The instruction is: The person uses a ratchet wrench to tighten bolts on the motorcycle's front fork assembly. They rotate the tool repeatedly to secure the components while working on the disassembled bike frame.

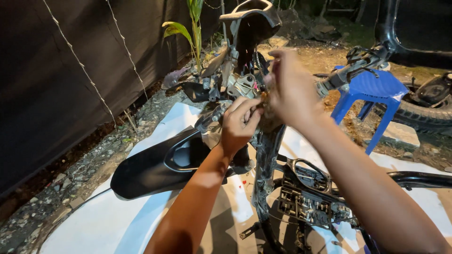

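A stripped motorbike frame (266, 155) stands upright in the middle, its steering head and bare wiring exposed. My left hand (239, 123) is curled against the steering column, fingers pinching a small part by the wire bundle (245, 85). My right hand (291, 89) reaches in from the right, fingertips closed on the same spot beside the left hand. What the fingers hold is too small and hidden to tell. The handlebar (346, 73) sticks out to the right behind my right wrist.
A black front mudguard (155, 168) lies on a white sheet (94, 221) below my left arm. A blue plastic stool (372, 94) and a tyre (419, 115) stand at the right. A dark tarp wall (61, 75) runs along the left, with gravel at its foot.
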